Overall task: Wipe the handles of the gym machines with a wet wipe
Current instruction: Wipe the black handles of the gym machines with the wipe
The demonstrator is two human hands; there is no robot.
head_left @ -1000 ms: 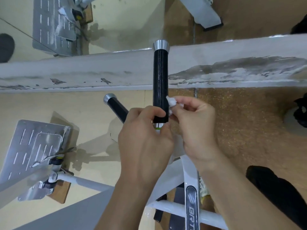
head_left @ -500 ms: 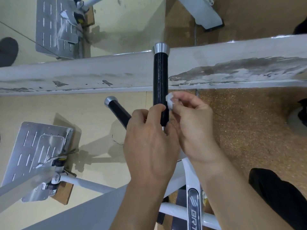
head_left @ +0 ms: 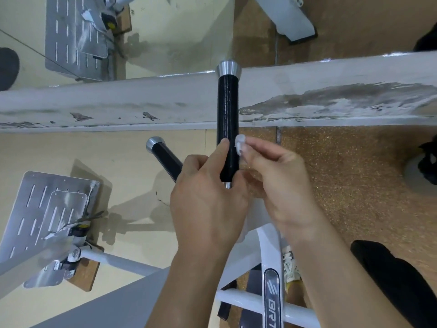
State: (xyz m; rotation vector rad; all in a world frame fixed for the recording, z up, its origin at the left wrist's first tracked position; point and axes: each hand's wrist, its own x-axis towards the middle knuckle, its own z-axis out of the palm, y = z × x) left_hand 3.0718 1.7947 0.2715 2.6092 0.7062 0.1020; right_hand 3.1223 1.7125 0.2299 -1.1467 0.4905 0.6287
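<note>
Gym floor, tan and speckled brown; scuffed white beam across far side. Left hand grips base of upright black handle. Right hand pinches wet wipe against its right side, low. Probably early: upper grip and angled handle likely remain.

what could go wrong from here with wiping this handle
1. The right hand pinches the wet wipe as a small wad at its fingertips; it might slip out or clean only a narrow strip of the upright handle.
2. The left hand grips the handle's lower end, so that part may go unwiped.
3. The angled handle beside it, partly hidden by the left hand, could be skipped.
</note>
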